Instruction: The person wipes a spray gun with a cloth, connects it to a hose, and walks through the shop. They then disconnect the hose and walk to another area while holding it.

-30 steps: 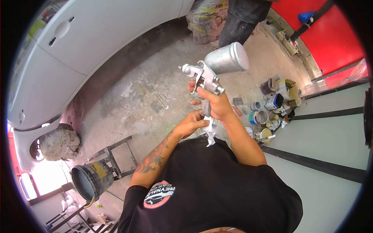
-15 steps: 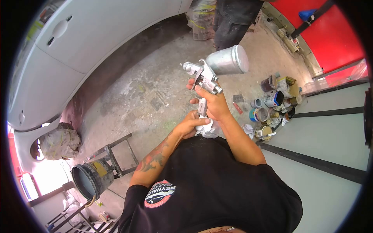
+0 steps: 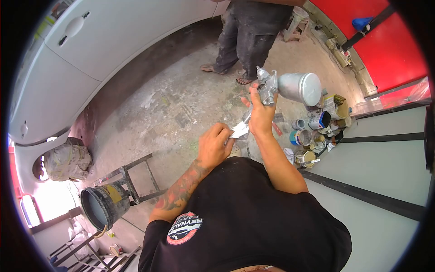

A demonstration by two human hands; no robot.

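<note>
My right hand [image 3: 261,114] grips the handle of a silver spray gun [image 3: 268,86], whose metal cup [image 3: 300,89] points to the right. My left hand [image 3: 214,146] is closed on a white rag [image 3: 239,131] pressed against the bottom end of the gun's handle. Both hands are held in front of my chest, above the concrete floor [image 3: 167,113].
Another person's legs and bare feet [image 3: 242,43] stand just beyond the gun. A white car body [image 3: 77,59] fills the upper left. Several paint cans [image 3: 317,131] crowd the floor at right. A bucket [image 3: 103,206] on a metal stand [image 3: 136,179] is at lower left.
The spray gun has swung right and away, its cup now pointing right. My left hand dropped lower with the rag. The other person stepped closer.
</note>
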